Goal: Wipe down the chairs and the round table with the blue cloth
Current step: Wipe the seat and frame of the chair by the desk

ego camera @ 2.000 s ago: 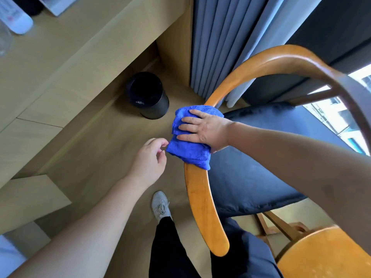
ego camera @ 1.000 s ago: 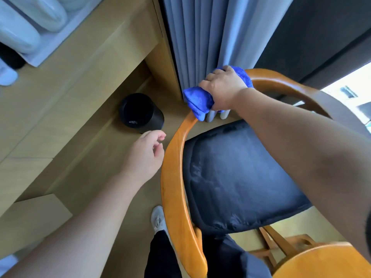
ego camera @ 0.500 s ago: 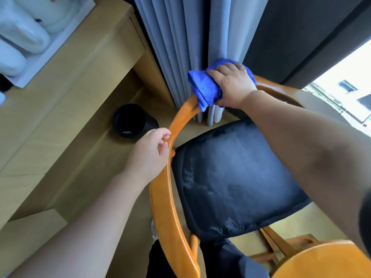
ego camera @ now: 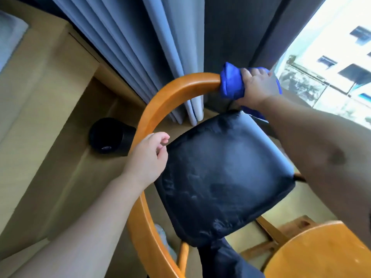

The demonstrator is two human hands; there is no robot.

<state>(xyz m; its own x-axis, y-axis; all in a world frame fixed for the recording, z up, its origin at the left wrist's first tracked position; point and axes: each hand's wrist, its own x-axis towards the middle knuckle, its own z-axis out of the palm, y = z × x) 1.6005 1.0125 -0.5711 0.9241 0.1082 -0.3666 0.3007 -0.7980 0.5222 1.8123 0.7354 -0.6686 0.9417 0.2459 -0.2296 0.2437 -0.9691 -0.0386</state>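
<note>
- The right hand (ego camera: 255, 85) is closed around the blue cloth (ego camera: 230, 85), which is bunched and wrapped over the curved back rail (ego camera: 180, 87) of the chair at the far right of its arc. Wrapping the cloth around the rail probably lets one pass clean the top, front and back at once.
- A loose tail of the cloth hangs below the wrist, just above the far corner of the black seat cushion (ego camera: 220, 173).
- The left hand (ego camera: 148, 157) sits over the near left stretch of the same rail with its fingers loosely curled. Whether they actually clasp the wood cannot be told. It is likely there to steady the chair against the push of the wiping.
- The grey curtain (ego camera: 140, 47) hangs just behind the rail, so the cloth hand has little room on the far side.
- The round table (ego camera: 321, 251) shows only as a wooden edge at the near right, apart from both hands and apparently yet to be wiped.
- A black bin (ego camera: 108, 137) stands on the floor to the left, outside the rail.
</note>
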